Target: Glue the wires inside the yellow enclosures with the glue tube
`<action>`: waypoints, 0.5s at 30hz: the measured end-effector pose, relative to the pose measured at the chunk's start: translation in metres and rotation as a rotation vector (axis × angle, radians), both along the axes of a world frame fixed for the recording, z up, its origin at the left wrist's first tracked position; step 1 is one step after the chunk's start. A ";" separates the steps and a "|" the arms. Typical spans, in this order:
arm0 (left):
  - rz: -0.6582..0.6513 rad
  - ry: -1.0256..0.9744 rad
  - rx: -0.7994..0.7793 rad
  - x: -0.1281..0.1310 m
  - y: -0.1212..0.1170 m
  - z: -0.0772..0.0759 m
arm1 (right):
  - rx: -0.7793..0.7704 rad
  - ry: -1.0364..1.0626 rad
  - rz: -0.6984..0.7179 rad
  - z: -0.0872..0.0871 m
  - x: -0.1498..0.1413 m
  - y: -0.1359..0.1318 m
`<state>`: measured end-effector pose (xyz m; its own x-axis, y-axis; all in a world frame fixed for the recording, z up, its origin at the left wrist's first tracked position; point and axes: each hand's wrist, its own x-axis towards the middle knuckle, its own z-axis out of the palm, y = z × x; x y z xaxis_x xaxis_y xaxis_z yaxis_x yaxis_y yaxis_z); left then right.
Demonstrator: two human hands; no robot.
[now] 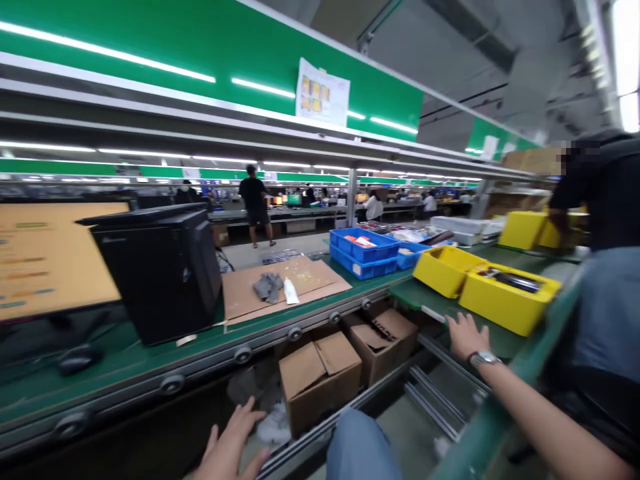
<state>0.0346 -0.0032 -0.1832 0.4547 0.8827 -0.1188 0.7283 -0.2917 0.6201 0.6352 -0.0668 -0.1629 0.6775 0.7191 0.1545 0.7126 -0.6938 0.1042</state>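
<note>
My left hand (231,443) is low in the view, its fingers spread and holding nothing, in front of the cardboard box (320,373) under the bench. My right hand (469,337), with a watch at the wrist, has its fingers apart at the edge of a green board (495,337). Whether it presses on the board I cannot tell. Just beyond that hand stands an open yellow case (500,303) with dark items inside, its lid (440,273) tipped back to the left.
A black computer case (155,280) and a monitor (55,260) stand left on the green bench. Beside them, a cardboard sheet (245,300) bears a grey cloth (269,287) and a white tube (291,291). Blue bins (363,257) sit farther right. A co-worker (600,193) bends over yellow cases.
</note>
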 end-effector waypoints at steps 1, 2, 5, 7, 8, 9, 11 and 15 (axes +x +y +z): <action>-0.009 0.027 -0.015 0.002 -0.005 0.010 | -0.005 -0.003 0.050 -0.006 -0.008 0.012; -0.021 0.045 -0.033 0.004 -0.009 0.018 | -0.014 0.000 0.108 -0.012 -0.018 0.024; -0.050 0.046 -0.032 0.003 -0.016 0.031 | -0.042 0.030 0.289 -0.030 -0.060 0.067; -0.040 0.046 -0.007 0.000 -0.017 0.032 | -0.051 0.056 0.401 -0.038 -0.094 0.095; -0.028 0.053 0.006 -0.001 -0.016 0.031 | -0.052 0.068 0.453 -0.040 -0.111 0.108; -0.013 0.066 0.016 -0.002 -0.015 0.031 | -0.051 0.083 0.501 -0.040 -0.129 0.119; 0.019 0.097 0.016 -0.005 -0.011 0.032 | -0.053 0.127 0.598 -0.039 -0.163 0.137; 0.095 0.136 0.049 -0.008 -0.005 0.035 | -0.067 0.226 0.751 -0.033 -0.215 0.161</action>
